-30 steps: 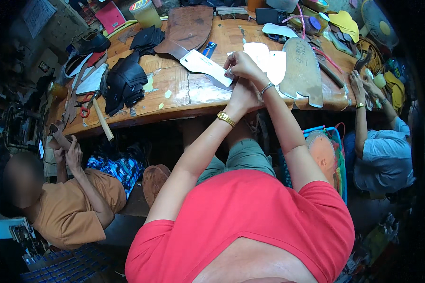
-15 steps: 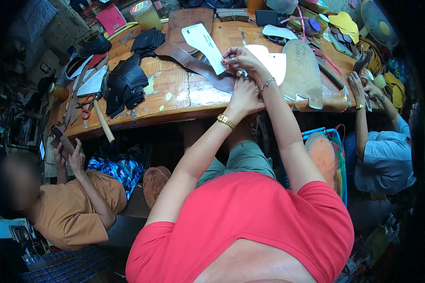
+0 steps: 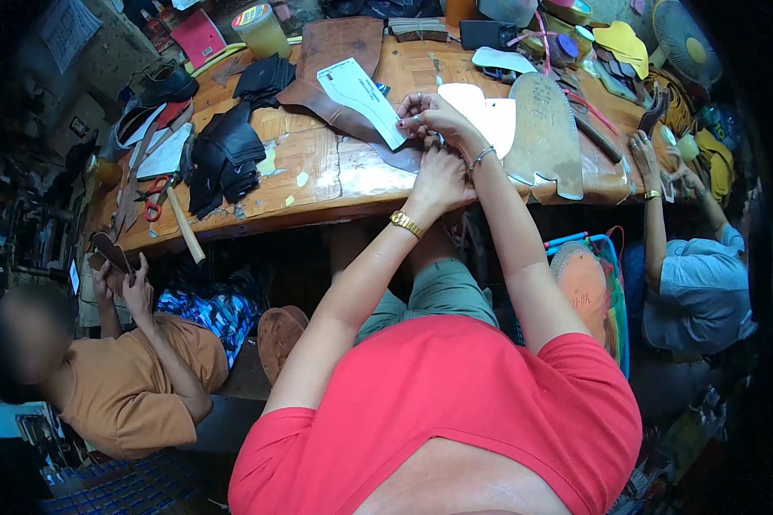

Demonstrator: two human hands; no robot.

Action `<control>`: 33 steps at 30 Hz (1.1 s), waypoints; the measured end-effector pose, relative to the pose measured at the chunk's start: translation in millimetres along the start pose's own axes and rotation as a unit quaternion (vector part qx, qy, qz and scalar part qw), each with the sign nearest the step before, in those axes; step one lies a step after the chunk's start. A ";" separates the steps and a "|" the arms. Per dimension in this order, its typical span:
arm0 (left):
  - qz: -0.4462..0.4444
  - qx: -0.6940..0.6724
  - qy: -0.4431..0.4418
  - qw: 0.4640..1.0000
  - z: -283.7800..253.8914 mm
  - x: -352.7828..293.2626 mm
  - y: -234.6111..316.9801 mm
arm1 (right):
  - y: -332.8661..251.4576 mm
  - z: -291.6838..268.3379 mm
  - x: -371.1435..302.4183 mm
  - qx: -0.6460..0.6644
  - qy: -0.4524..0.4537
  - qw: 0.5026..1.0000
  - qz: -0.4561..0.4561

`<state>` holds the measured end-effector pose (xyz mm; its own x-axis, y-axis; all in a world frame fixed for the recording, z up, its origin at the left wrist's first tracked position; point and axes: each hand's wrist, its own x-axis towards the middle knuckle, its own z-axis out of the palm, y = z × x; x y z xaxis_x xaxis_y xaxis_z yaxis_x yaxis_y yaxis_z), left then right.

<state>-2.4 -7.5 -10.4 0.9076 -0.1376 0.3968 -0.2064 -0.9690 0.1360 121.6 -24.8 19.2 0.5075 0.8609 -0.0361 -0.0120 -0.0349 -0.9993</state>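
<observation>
My right hand (image 3: 434, 118), with a bracelet at the wrist, pinches the lower right edge of a white printed paper piece (image 3: 358, 101) with a curved outline drawn on it. Just below, my left hand (image 3: 443, 176) is closed with its fingers curled in under the right hand. Whatever it holds is hidden. A brown leather piece (image 3: 339, 108) lies under the paper and reaches toward both hands. White paper shapes (image 3: 496, 125) lie right beside my right wrist, next to a large tan pattern board (image 3: 545, 129).
Black leather pieces (image 3: 228, 159), red-handled scissors (image 3: 155, 199) and a wooden-handled tool (image 3: 185, 225) lie on the table's left. Past the board is a dark-handled tool (image 3: 599, 139). Co-workers sit at left (image 3: 137, 378) and right (image 3: 700, 287). A blue basket (image 3: 620, 257) stands by my right arm.
The paper piece has moved a little left and nearer, together with my right hand. A white bit that showed between my hands is now out of sight.
</observation>
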 end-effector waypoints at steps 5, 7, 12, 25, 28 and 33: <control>0.004 -0.007 0.001 1.000 1.3 -0.7 -1.8 | 2.7 -1.8 2.0 0.008 -0.022 1.000 0.010; -0.005 -0.028 -0.017 0.999 -0.6 -0.4 -1.0 | 4.4 -2.2 1.5 0.005 -0.036 0.999 0.023; 0.029 -0.045 0.090 0.995 7.1 -0.2 -4.7 | -1.8 6.2 -2.6 -0.049 -0.005 0.998 0.040; 0.005 -0.053 -0.008 0.999 17.5 -0.3 -8.4 | -10.3 14.7 -3.2 -0.148 0.033 0.987 0.042; -0.009 -0.062 -0.044 0.997 13.7 0.3 -6.6 | -9.9 14.2 -2.9 -0.146 0.035 0.988 0.040; -0.014 -0.061 -0.062 0.996 8.8 1.2 -4.4 | 2.9 7.7 3.1 -0.109 0.030 0.993 0.038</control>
<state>2.9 -5.2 -18.5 0.9503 -0.1424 0.2767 -0.2160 -0.9420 0.2570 116.5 -18.3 16.2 0.5621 0.8204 -0.1045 0.1320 -0.2137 -0.9679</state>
